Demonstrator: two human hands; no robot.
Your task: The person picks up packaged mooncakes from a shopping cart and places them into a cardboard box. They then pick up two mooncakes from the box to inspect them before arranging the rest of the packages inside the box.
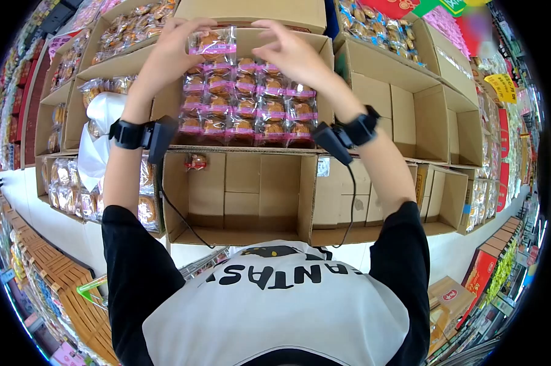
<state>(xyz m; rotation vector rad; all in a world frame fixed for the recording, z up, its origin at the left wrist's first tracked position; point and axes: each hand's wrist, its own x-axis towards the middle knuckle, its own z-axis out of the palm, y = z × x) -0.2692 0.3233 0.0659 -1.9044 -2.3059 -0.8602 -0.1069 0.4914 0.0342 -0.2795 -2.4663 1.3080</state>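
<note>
My left hand (177, 47) curls around the left side of a clear-and-pink wrapped round pastry (212, 45), its thumb at the lower corner and its fingers along the top edge. This packet looks larger than those below it. To its right, my right hand (291, 56) is open, thumb and fingers spread, with nothing visible between them. Both hands are over a cardboard box (325, 58) holding rows of similar pink-wrapped pastries (245, 107). Each wrist wears a black strap with a small device and cable.
Nearest my body, a cardboard box (242, 235) holds one small red packet (195, 161). Box compartments (391, 110) with bare cardboard floors stand to the right. Bagged pastries (68, 183) and a white plastic bag (99, 143) lie left. A cart (95, 291) shows at lower left.
</note>
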